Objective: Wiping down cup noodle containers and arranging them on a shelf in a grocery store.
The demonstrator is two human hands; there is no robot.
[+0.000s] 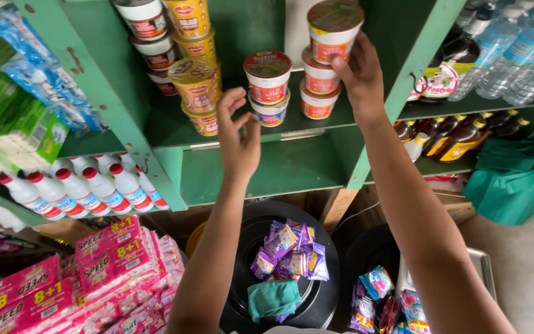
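Observation:
My right hand is raised to the green shelf and grips an orange instant-noodle cup at the top of a stack of orange cups. My left hand hovers lower, fingers spread, holding nothing, just in front of a short stack of two cups: a red one on a blue one. To the left of it lean yellow cups, one tilted toward my left hand.
Dark-lidded cups stand at the back left. White bottles with red caps fill a lower left shelf, dark sauce bottles and water bottles the right. Below are pink packets, black lids with sachets and a green cloth.

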